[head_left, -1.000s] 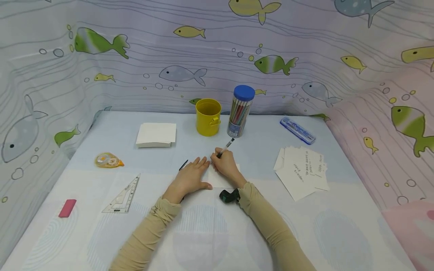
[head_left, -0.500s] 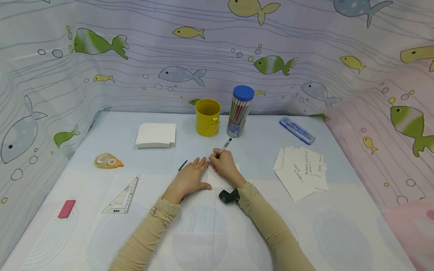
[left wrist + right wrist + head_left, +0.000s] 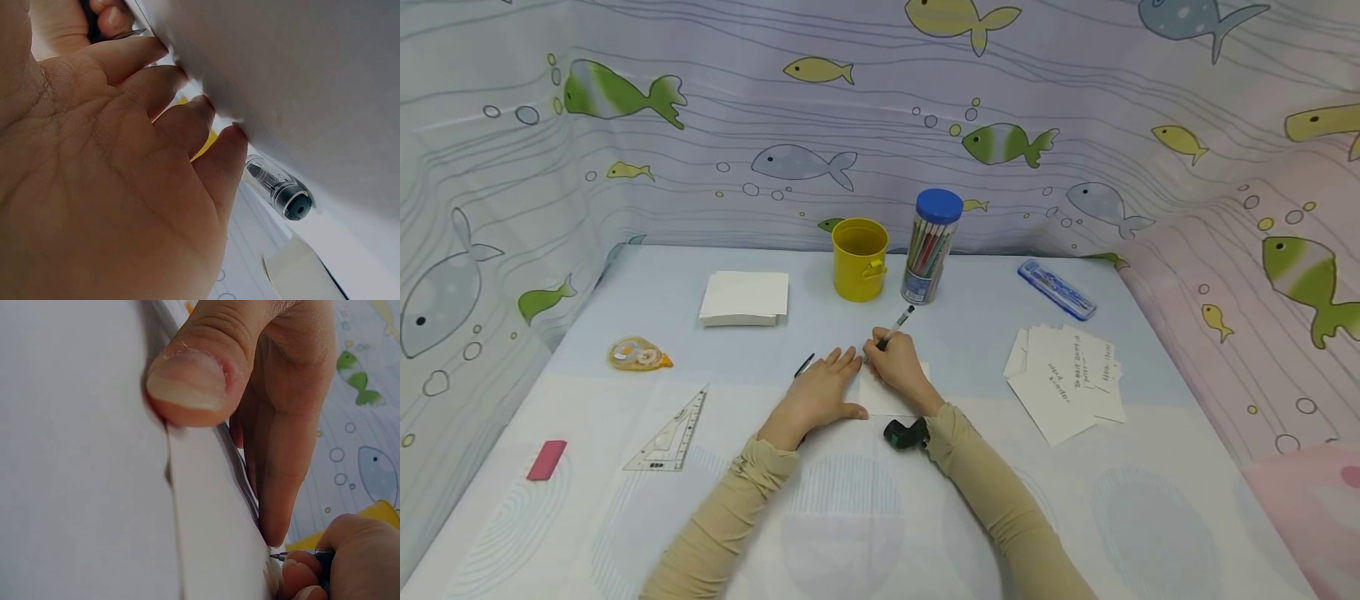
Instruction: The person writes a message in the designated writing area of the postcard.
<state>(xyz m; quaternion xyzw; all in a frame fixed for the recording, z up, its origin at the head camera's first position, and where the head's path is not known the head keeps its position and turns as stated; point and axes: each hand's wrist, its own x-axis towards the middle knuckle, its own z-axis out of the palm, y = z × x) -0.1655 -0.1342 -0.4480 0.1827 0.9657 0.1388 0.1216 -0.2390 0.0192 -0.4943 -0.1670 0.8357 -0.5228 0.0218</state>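
Observation:
A small white card [image 3: 889,402] lies on the table in front of me. My left hand [image 3: 820,390] rests flat with straight fingers [image 3: 187,119] pressing the card's left edge; its thumb [image 3: 187,378] shows large in the right wrist view. My right hand [image 3: 898,365] grips a pen [image 3: 898,323], and the pen tip [image 3: 279,555] touches the card near the left fingertips. A clear pen cap [image 3: 282,191] lies on the table just beyond the left hand [image 3: 94,175]. The right hand [image 3: 331,569] sits curled round the pen barrel.
At the back stand a yellow cup [image 3: 860,258] and a blue-lidded pencil tube [image 3: 932,246]. A paper stack [image 3: 746,297], correction tape [image 3: 640,355], set square [image 3: 673,423] and pink eraser [image 3: 547,460] lie to the left. Written cards [image 3: 1071,379] and a blue case [image 3: 1057,288] lie to the right.
The right hand and pen have shifted very slightly to the left on the card. The left hand has stayed in place.

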